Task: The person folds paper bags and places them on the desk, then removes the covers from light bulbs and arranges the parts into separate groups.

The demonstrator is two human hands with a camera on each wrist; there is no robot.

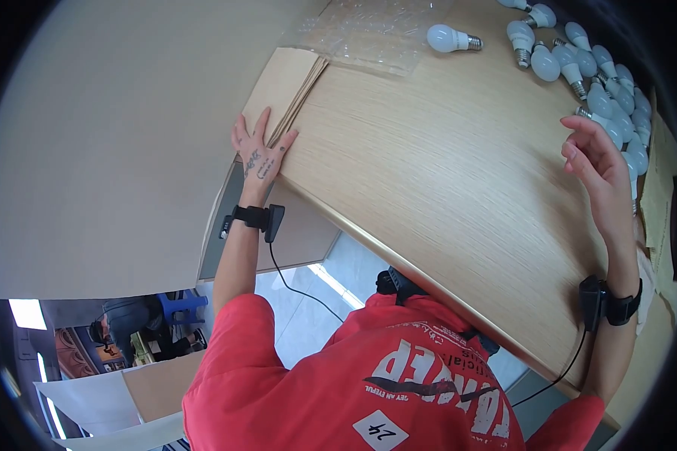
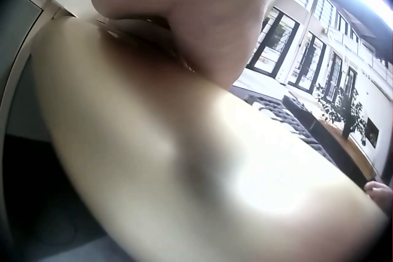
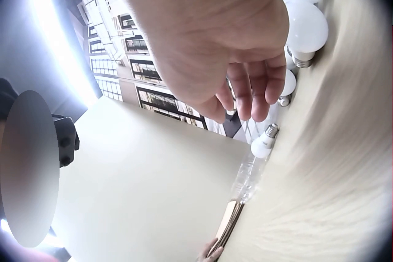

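My left hand (image 1: 259, 156) rests with spread fingers on the near end of a stack of flat brown paper pieces (image 1: 286, 83), at the table's left edge. In the left wrist view only part of that hand (image 2: 196, 16) shows, very close and blurred. On the right, my right hand (image 1: 603, 165) hovers beside a pile of white light bulbs (image 1: 613, 98). Its fingers are loosely bent and hold nothing, as the right wrist view of the hand (image 3: 215, 47) also shows. A single bulb (image 1: 444, 38) lies apart near the far side.
Clear plastic wrap (image 1: 368, 37) lies behind the brown stack. A pale upright panel (image 1: 113, 150) borders the table (image 1: 429, 150) on the left. Brown cardboard (image 1: 660, 180) stands at the right edge beyond the bulbs. Another person (image 1: 132, 327) sits in the background, lower left.
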